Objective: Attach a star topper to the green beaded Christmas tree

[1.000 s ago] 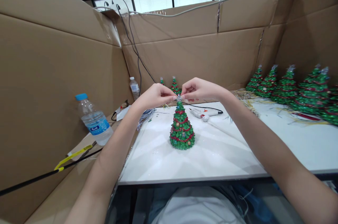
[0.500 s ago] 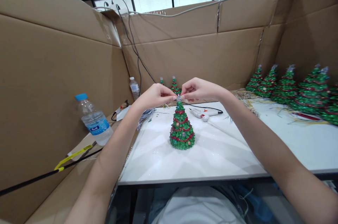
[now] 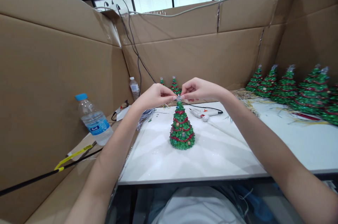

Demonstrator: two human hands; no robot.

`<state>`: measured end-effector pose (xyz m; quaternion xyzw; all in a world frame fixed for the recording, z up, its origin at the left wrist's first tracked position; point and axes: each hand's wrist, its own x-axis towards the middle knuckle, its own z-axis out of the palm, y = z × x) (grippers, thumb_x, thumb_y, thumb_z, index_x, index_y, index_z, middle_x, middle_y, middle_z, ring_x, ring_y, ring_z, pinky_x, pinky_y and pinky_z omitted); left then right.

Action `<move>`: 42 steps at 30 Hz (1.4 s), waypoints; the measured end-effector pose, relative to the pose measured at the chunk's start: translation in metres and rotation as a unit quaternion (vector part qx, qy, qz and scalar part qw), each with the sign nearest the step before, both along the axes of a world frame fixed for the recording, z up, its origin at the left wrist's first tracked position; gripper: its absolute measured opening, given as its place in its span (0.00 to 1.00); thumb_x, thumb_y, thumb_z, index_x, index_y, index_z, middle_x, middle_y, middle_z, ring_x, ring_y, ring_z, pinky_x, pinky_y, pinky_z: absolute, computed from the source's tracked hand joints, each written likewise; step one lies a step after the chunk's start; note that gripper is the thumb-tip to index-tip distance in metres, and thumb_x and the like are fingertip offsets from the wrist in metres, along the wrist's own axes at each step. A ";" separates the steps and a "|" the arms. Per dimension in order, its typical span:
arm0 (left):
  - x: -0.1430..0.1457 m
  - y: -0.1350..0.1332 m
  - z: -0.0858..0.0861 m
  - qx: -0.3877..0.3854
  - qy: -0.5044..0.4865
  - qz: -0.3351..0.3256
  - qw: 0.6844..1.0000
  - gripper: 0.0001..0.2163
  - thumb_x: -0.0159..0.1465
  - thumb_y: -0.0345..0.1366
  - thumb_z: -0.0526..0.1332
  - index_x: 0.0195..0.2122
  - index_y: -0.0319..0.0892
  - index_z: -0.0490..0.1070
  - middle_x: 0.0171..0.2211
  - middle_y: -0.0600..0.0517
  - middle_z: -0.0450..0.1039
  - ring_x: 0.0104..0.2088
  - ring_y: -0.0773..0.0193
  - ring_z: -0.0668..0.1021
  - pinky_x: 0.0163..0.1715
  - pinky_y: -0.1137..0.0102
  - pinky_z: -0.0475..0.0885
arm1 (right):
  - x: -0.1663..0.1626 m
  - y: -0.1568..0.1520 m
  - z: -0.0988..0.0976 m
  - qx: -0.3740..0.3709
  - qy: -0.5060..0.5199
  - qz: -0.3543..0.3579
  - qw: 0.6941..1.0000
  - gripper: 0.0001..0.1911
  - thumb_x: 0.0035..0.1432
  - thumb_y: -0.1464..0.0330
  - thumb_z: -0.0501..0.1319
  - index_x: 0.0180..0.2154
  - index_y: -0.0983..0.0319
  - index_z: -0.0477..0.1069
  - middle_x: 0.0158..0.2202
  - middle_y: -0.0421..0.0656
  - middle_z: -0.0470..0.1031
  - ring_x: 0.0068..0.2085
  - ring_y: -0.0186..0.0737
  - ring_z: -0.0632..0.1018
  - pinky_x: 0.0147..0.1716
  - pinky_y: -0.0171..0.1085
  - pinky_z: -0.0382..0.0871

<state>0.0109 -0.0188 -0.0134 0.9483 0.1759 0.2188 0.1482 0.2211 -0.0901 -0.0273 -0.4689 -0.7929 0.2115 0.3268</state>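
Observation:
A small green Christmas tree ornament (image 3: 182,129) with red garlands and little baubles stands upright on the white table (image 3: 153,166). At its tip sits a clear star topper (image 3: 179,98). My left hand (image 3: 160,94) pinches the star from the left with thumb and fingertips. From the right, my right hand (image 3: 196,89) grips the same star in a pinch. Just behind the tree, to the right, a white glue gun (image 3: 204,114) lies on the table.
Several finished-looking trees (image 3: 286,85) line the right back, with loose wires (image 3: 249,106) around them. Two more trees (image 3: 174,85) stand behind my hands. At left are a water bottle (image 3: 96,122), a smaller bottle (image 3: 134,87) and a black cable (image 3: 29,181). Cardboard walls (image 3: 185,55) surround the table.

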 end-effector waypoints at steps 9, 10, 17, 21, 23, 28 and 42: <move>0.000 0.000 0.000 -0.002 -0.002 -0.002 1.000 0.15 0.59 0.41 0.61 0.33 0.33 0.81 0.22 0.51 0.72 0.23 0.71 0.65 0.21 0.76 0.59 | 0.000 0.000 0.000 0.002 -0.003 -0.003 1.000 0.07 0.52 0.65 0.62 0.28 0.63 0.71 0.21 0.37 0.70 0.23 0.29 0.69 0.23 0.31 0.62; 0.000 0.000 0.000 -0.001 -0.001 -0.003 1.000 0.15 0.59 0.41 0.61 0.34 0.33 0.81 0.22 0.51 0.72 0.23 0.71 0.65 0.21 0.76 0.59 | 0.000 0.000 0.000 0.002 -0.003 -0.003 1.000 0.08 0.52 0.65 0.62 0.28 0.63 0.71 0.21 0.37 0.70 0.23 0.29 0.69 0.23 0.31 0.62; 0.000 -0.001 0.000 0.001 0.001 0.000 1.000 0.16 0.59 0.42 0.61 0.33 0.33 0.81 0.21 0.52 0.70 0.23 0.72 0.64 0.21 0.77 0.58 | -0.001 -0.001 0.001 0.002 -0.004 -0.007 1.000 0.08 0.51 0.65 0.62 0.28 0.63 0.71 0.21 0.37 0.70 0.23 0.30 0.69 0.23 0.32 0.62; 0.000 -0.001 0.001 0.006 0.001 0.000 1.000 0.16 0.60 0.42 0.60 0.33 0.33 0.81 0.21 0.52 0.69 0.22 0.72 0.63 0.21 0.77 0.57 | -0.001 -0.002 0.001 0.005 -0.008 -0.007 1.000 0.07 0.51 0.65 0.62 0.27 0.63 0.70 0.21 0.37 0.70 0.23 0.29 0.69 0.23 0.31 0.62; 0.000 -0.001 0.001 0.006 0.001 -0.001 1.000 0.16 0.60 0.42 0.60 0.33 0.33 0.81 0.21 0.51 0.70 0.22 0.71 0.64 0.21 0.76 0.58 | -0.001 -0.002 0.001 0.006 -0.007 -0.007 1.000 0.07 0.51 0.66 0.62 0.27 0.63 0.70 0.20 0.36 0.70 0.23 0.29 0.69 0.23 0.31 0.62; 0.000 -0.001 0.000 0.006 0.000 -0.003 1.000 0.15 0.59 0.41 0.61 0.33 0.33 0.81 0.21 0.51 0.71 0.23 0.71 0.65 0.21 0.76 0.59 | 0.000 0.000 0.000 0.003 -0.005 -0.004 1.000 0.07 0.51 0.65 0.62 0.28 0.63 0.71 0.21 0.37 0.70 0.23 0.29 0.69 0.23 0.31 0.62; 0.000 0.000 0.000 0.000 0.002 -0.001 1.000 0.16 0.59 0.42 0.61 0.33 0.33 0.81 0.21 0.51 0.70 0.22 0.71 0.64 0.21 0.76 0.58 | -0.001 -0.001 0.001 -0.004 -0.001 -0.006 1.000 0.07 0.51 0.65 0.63 0.28 0.63 0.71 0.21 0.37 0.70 0.22 0.30 0.69 0.23 0.32 0.62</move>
